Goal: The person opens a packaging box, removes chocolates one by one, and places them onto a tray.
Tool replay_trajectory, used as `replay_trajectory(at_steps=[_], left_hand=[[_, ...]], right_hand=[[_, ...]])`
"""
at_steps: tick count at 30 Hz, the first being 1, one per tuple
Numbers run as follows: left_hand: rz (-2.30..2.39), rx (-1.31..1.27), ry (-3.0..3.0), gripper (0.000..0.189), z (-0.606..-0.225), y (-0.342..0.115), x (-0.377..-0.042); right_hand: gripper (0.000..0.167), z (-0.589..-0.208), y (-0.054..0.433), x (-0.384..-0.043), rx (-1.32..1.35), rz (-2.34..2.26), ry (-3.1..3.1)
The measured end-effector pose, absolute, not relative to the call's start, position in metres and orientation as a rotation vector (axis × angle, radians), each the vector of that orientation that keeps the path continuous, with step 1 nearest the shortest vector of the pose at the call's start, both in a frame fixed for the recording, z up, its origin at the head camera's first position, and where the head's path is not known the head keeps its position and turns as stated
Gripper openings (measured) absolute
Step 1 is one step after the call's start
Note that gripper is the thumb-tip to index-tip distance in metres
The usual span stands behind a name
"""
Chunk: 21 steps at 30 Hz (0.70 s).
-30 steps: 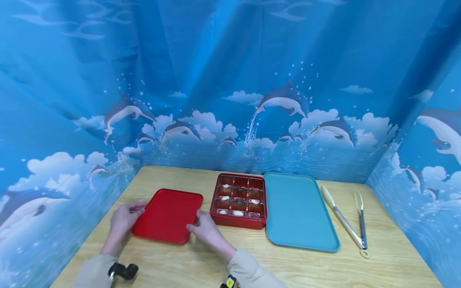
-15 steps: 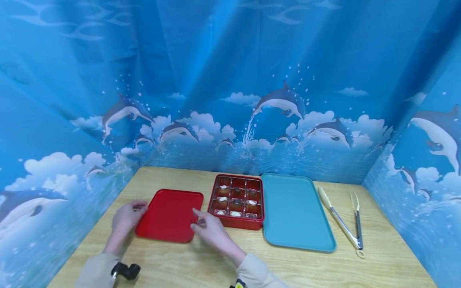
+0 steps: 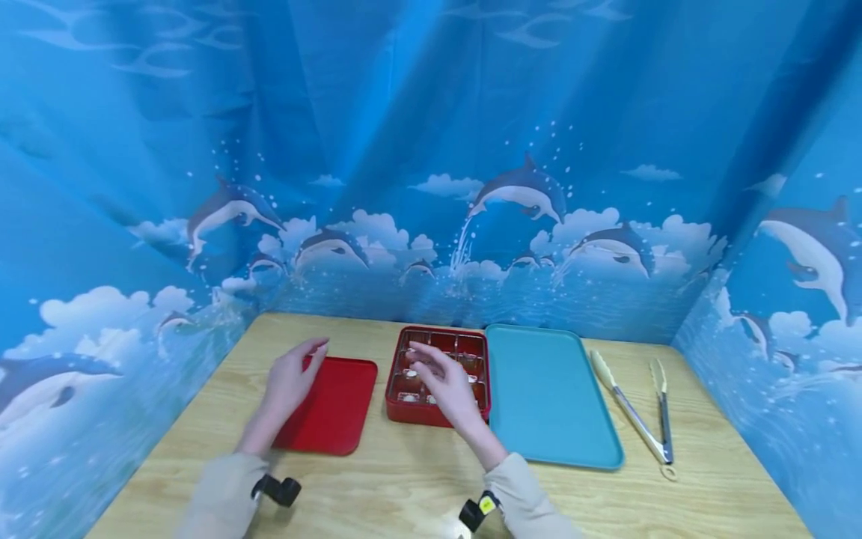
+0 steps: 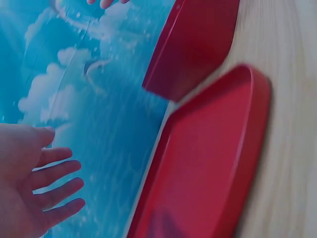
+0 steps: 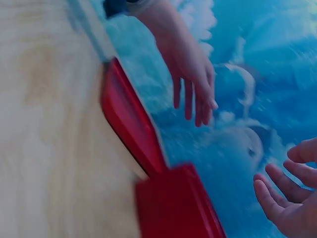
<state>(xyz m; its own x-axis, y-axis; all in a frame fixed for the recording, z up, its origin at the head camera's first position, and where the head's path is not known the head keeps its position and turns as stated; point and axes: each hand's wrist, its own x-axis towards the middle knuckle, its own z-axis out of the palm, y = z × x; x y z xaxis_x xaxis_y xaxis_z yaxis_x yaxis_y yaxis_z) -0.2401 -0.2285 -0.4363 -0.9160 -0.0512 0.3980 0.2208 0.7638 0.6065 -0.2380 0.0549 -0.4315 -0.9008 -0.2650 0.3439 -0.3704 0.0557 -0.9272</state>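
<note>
A shallow red square lid (image 3: 340, 408) with a raised rim lies on the table, its hollow side up. My left hand (image 3: 291, 382) hovers over its left part, fingers apart and holding nothing. To the right stands a red square box (image 3: 431, 414), fitted with a clear divided insert whose compartments hold small dark and white pieces. Over this box is my right hand (image 3: 450, 385), its fingers loosely bent around nothing, covering several compartments. Both hands are raised above the things: the left wrist view shows the left palm (image 4: 27, 181) spread, and the right wrist view shows the right fingers (image 5: 290, 186) separated.
A teal tray (image 3: 552, 397) lies right beside the box. Farther right, metal tongs (image 3: 640, 419) with pale tips rest spread on the wooden table (image 3: 377, 486). A blue dolphin-printed curtain (image 3: 404, 150) rises behind the table and along both sides.
My left hand has left the lid's left edge, moving up and right over it. My right hand has left the lid's right edge and moved right, over the box.
</note>
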Motion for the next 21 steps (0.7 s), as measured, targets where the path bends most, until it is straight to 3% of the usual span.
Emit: replay_trajectory(at_steps=[8, 21], left_hand=[[-0.930, -0.321, -2.615, 0.049, -0.439, -0.182, -0.260], [-0.853, -0.461, -2.760, 0.061, -0.453, -0.133, -0.269]], right_hand=[[0.043, -0.416, 0.115, -0.252, 0.469, 1.807, -2.242], [0.060, -0.423, 0.231, -0.260, 0.190, 0.936, -2.526]])
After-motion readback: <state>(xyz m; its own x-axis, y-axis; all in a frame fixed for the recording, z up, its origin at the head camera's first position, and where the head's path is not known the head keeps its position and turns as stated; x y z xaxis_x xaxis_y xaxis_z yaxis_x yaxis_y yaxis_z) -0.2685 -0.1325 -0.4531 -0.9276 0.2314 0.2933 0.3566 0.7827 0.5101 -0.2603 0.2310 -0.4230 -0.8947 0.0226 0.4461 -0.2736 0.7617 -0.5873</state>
